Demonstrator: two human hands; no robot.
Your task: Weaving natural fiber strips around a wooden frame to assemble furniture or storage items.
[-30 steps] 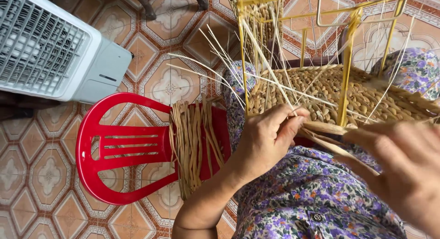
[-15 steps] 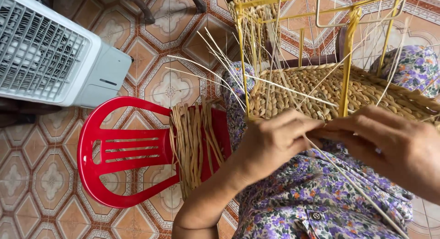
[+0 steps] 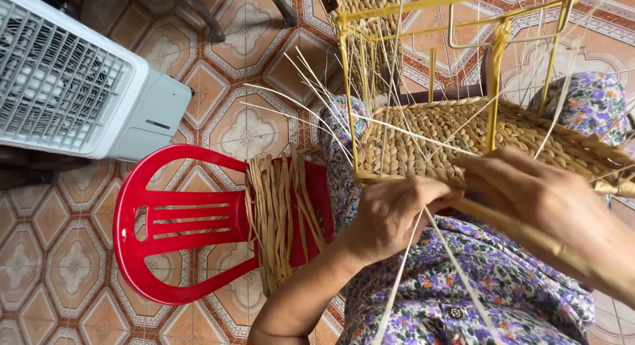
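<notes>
Straw-coloured weave point(image 3: 463, 136) lies across your lap, built round a yellow frame point(image 3: 491, 80), with thin stakes point(image 3: 311, 77) fanning out from its near edge. Your left hand point(image 3: 390, 213) is clenched at that edge, fingers curled round the stakes where they leave the braid. Your right hand point(image 3: 539, 196) grips a thick flat strand point(image 3: 529, 236) that runs out past your wrist.

Pull that strand too hard and you could drag the last row out of line or bend a stake sideways. Two pale stakes point(image 3: 423, 265) trail loose over your flowered dress point(image 3: 476, 299); they could snag on the cloth or kink under your forearm. If your left hand loosens, the edge may spring open. Spare strands point(image 3: 281, 219) on the red chair point(image 3: 175, 222) sit near its rim and could slide to the tiled floor point(image 3: 59, 252).
</notes>
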